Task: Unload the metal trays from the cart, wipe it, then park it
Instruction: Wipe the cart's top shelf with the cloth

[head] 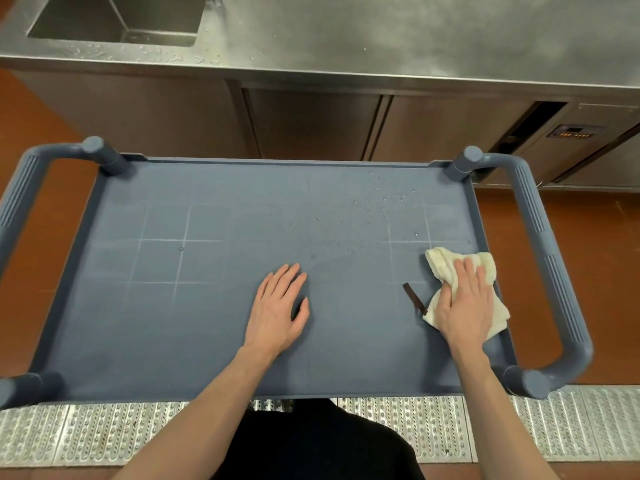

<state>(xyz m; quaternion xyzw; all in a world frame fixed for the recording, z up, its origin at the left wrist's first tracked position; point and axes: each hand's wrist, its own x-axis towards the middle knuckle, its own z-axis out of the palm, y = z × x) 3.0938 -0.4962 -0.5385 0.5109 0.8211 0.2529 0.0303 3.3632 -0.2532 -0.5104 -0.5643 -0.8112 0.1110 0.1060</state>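
Now wiping: right hand (464,303) presses flat, fingers straight, on crumpled cream cloth (446,271) at the blue-grey plastic cart's (207,323) right end. Left hand (280,310) rests open beside it, likely steadying. Water droplets (384,199) beyond right hand. No trays aboard.

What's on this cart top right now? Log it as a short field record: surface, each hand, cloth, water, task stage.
surface: blue cart top shelf, no metal trays on it
left hand: flat on the shelf, fingers straight, holding nothing
right hand: presses the cloth onto the shelf near the right edge
cloth: cream, crumpled, dark strap poking out at its left
water: droplets towards the far right corner
behind: steel counter with sink
stage: unloaded; wiping under way, droplets remain
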